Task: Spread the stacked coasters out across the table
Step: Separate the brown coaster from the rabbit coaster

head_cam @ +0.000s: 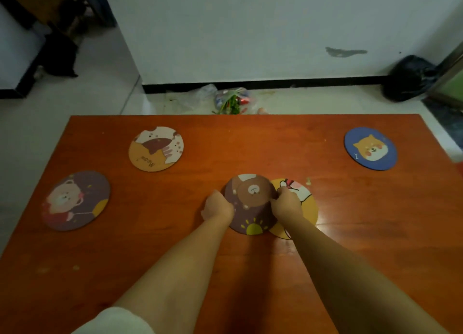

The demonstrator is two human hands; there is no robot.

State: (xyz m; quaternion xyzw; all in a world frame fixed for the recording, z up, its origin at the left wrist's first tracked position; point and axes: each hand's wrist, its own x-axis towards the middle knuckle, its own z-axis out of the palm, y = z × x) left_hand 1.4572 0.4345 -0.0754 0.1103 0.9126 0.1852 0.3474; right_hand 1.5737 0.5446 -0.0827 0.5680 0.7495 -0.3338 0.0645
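between your hands, the bear coaster (251,203) overlaps the yellow coaster (307,208). left hand (217,206) and right hand (285,203) pinch its opposite rims. it looks thin, stiff, light; take it by the edge.

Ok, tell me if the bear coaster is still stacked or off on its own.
Still stacked: the bear coaster overlaps the yellow coaster, both hands at its edges.

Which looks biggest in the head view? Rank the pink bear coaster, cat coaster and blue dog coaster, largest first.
1. pink bear coaster, nearest the camera of the three
2. blue dog coaster and cat coaster: too alike to rank

All are probably equal in real size; nearness makes the bear one look larger.
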